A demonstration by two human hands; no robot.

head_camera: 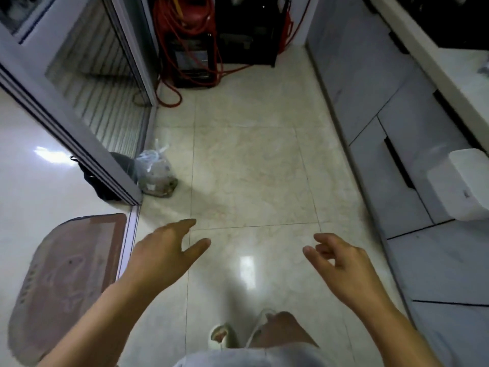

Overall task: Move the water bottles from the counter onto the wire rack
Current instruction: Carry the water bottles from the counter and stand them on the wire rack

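Note:
No water bottle shows in this view. My left hand (pixel 164 252) hangs over the tiled floor at lower left, fingers apart and holding nothing. My right hand (pixel 341 263) is at lower right, fingers loosely curled and apart, also holding nothing. A strip of white counter (pixel 468 83) runs along the right edge above grey cabinet fronts (pixel 391 107). A dark wire rack (pixel 193 62) draped with red hose stands at the far end of the floor.
A sliding glass door frame (pixel 87 107) lines the left side. A tied plastic bag (pixel 156 173) sits on the floor by its end. A pink mat (pixel 66 274) lies at lower left. A white box (pixel 465 184) hangs on the cabinets. A black unit (pixel 248 30) stands at the back.

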